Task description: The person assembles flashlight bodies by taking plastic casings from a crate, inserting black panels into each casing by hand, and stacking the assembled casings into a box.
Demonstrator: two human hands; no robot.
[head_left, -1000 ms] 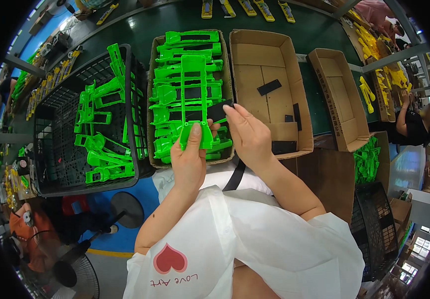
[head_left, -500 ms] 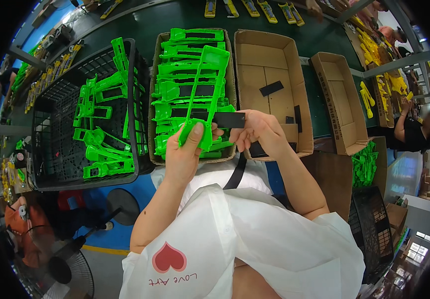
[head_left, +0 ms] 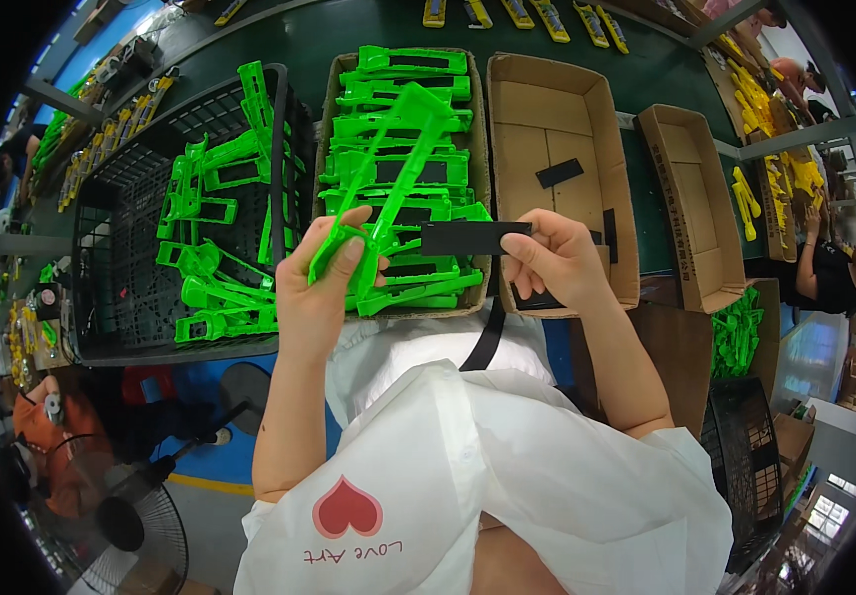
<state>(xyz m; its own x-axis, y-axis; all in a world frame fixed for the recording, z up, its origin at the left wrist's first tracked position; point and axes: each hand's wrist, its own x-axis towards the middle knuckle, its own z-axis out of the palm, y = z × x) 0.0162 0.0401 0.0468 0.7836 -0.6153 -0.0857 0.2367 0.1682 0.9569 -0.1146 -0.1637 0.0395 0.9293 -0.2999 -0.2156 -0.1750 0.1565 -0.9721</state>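
Note:
My left hand [head_left: 321,266] is closed round the near end of a bright green plastic frame [head_left: 416,111], whose long open part tilts up and away over a cardboard box. In my right hand [head_left: 559,256] a flat black rectangular plate [head_left: 462,238] is pinched between thumb and fingers, pointing left. A gap separates the plate from the frame. Beneath my hands, the cardboard box [head_left: 480,129] holds many green frames laid in a stack, several with black plates in them. To its right, a second cardboard box [head_left: 601,99] has a few loose black plates [head_left: 560,174] in it.
On the left stands a black plastic crate [head_left: 115,337] with several jumbled green frames [head_left: 212,188]. Right of the boxes sits a narrow cardboard tray [head_left: 674,188]. Packaged yellow items [head_left: 550,20] lie along the far green table. A standing fan [head_left: 135,526] is at lower left.
My right hand has drawn the black plate clear of the green frame, so more of it shows. My left hand has shifted left and tilted the frame. The whole view has moved slightly.

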